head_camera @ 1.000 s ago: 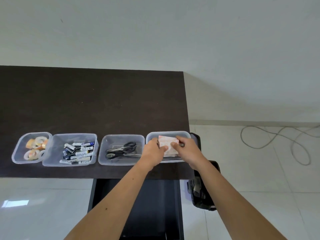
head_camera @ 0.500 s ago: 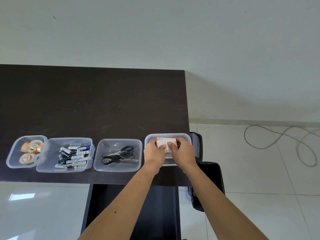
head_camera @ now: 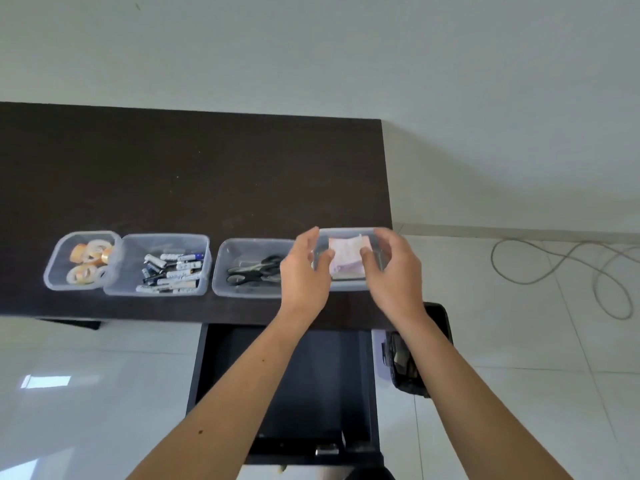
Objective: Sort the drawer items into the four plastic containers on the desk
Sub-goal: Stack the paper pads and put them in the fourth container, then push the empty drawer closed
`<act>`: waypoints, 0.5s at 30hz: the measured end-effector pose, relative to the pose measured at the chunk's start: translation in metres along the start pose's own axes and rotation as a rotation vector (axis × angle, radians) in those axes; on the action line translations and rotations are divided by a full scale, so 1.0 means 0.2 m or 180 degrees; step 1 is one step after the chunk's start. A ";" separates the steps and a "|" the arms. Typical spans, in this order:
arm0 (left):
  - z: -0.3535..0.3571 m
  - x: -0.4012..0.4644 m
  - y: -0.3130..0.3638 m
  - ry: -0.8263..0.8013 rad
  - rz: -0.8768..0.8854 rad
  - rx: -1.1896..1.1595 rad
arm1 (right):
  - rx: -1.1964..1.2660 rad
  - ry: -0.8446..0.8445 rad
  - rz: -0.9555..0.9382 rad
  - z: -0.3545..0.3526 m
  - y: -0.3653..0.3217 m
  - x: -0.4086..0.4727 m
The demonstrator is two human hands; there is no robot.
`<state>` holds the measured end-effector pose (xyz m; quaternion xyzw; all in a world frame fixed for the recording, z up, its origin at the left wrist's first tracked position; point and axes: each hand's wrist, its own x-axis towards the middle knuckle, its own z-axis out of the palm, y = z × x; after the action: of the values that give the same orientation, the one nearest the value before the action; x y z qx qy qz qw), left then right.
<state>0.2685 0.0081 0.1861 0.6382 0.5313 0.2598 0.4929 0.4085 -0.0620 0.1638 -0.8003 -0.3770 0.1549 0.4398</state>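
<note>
Four clear plastic containers stand in a row near the front edge of the dark desk (head_camera: 207, 174). From the left they hold tape rolls (head_camera: 86, 261), batteries (head_camera: 173, 271), black scissors (head_camera: 256, 270) and a pinkish stack of paper notes (head_camera: 346, 263). The notes lie in the rightmost container (head_camera: 346, 231). My left hand (head_camera: 304, 271) and my right hand (head_camera: 398, 275) flank the stack with fingers spread. Only the thumbs reach its left and right edges. The open dark drawer (head_camera: 311, 375) sits below the desk, between my forearms.
A black bag (head_camera: 410, 372) stands on the tiled floor right of the drawer, under the desk's right end. A grey cable (head_camera: 554, 268) loops across the floor at the far right. The white wall rises behind the desk.
Both hands were closed on the notes over the rightmost container; now the fingers have opened and spread apart, and the stack rests inside. The camera view has shifted closer.
</note>
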 end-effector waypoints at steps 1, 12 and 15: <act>-0.05 -0.05 -0.03 0.0026 0.0133 -0.0250 | -0.0008 0.0052 -0.0149 -0.02 -0.01 -0.06; -0.57 -0.91 -0.96 -0.0272 0.0462 0.0332 | -0.0191 -0.0384 -0.0245 0.03 0.27 -1.16; -0.69 -1.06 -1.18 -0.0638 0.0488 0.1013 | -0.0357 -0.0734 -0.0210 0.10 0.40 -1.42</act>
<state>-0.0130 -0.1524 0.0651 0.7693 0.4639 0.1445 0.4149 0.2438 -0.2860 0.0630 -0.7877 -0.4591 0.2100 0.3531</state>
